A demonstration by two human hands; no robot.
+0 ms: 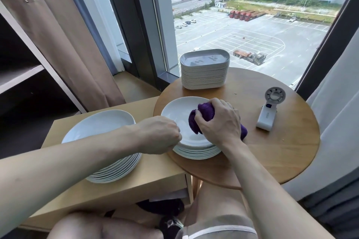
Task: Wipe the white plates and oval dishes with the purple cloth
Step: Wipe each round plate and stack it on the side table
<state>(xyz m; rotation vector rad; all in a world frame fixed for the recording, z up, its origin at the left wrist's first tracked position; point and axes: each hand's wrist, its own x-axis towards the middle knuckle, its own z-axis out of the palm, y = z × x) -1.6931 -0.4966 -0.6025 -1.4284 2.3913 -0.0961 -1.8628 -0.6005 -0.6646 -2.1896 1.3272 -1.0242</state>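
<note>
Overhand, right hand grips purple cloth (left hand pinches plate).

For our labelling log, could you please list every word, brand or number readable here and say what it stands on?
Grey word along the handle of the white handheld fan: too blurred to read.
Blue patch above it on the same fan: no legible characters.
No text shows on the plates, oval dishes or purple cloth.

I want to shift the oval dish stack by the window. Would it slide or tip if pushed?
The stack of oval dishes is tall and nested, so likely heavy; pushed low it should slide on the round table. Pushed high, top dishes may slip.
</note>
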